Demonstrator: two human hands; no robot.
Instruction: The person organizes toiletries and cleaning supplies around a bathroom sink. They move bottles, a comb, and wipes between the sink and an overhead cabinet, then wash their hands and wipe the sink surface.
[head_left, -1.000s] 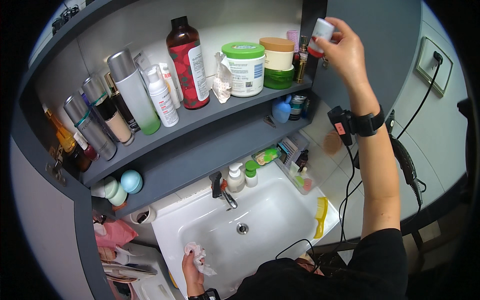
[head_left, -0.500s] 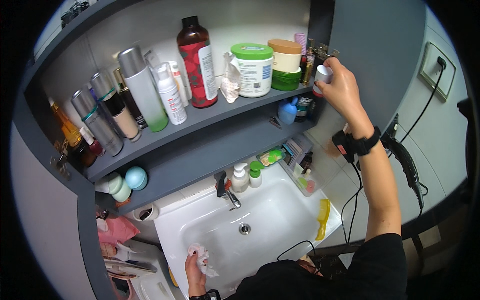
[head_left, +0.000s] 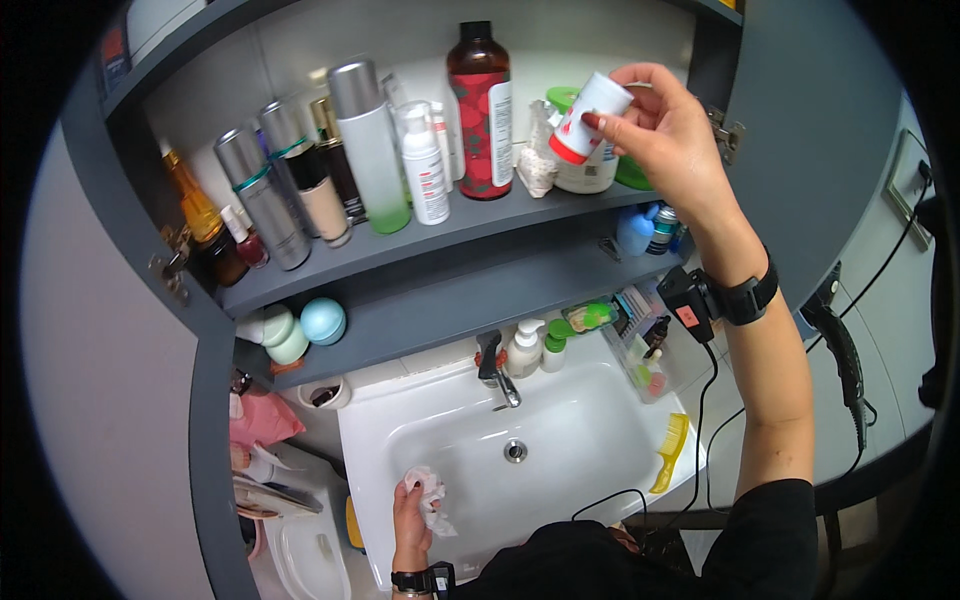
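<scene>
My right hand (head_left: pixel 672 125) is closed round a small white cylindrical container (head_left: pixel 592 118) with a red band at its lower end, held tilted in front of the upper cabinet shelf. Behind it, a white tub (head_left: pixel 582 176) with a green lid is partly hidden. A crumpled white tissue (head_left: pixel 428 500) is gripped in my left hand (head_left: pixel 411 522), low over the left side of the white sink (head_left: pixel 470 430). On the shelf (head_left: pixel 420 238) stand a dark bottle with a red label (head_left: pixel 485 130), a tall silver-capped bottle (head_left: pixel 368 150) and a white pump bottle (head_left: pixel 425 168).
Grey cabinet doors hang open at left (head_left: pixel 120 250) and right (head_left: pixel 810 130). Below the shelves are a faucet (head_left: pixel 497 375), a soap dispenser (head_left: pixel 525 348) and a yellow comb (head_left: pixel 670 452). A black hair dryer (head_left: pixel 840 350) hangs at right, and a cable trails from my right wrist.
My right hand has moved left with the white container, from the shelf's right end to before the white tub. My left hand still holds the tissue. The view has shifted.
</scene>
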